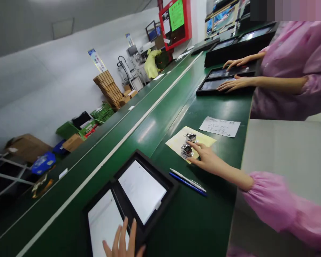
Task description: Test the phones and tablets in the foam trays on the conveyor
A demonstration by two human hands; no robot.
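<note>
My left hand (121, 243) is over the nearer of two lit white screens in black frames, its fingers spread. This nearer screen (103, 221) is partly covered by the hand; the farther screen (141, 191) lies beside it, joined along a black edge. My right hand (207, 157) reaches over a pale yellow sheet (205, 140), fingers apart. Two small silver devices that look like tally counters rest on the sheet. The index fingertip is at the nearer counter (186, 150), touching or just above it. Behind it is the farther counter (191, 137).
A white pen (188, 179) and a blue pen (187, 184) lie between the screens and the sheet. Beyond is a handwritten note (219, 126). A co-worker in pink has both hands on another black-framed pair of screens (216, 84). A white line (123, 139) runs along the green bench.
</note>
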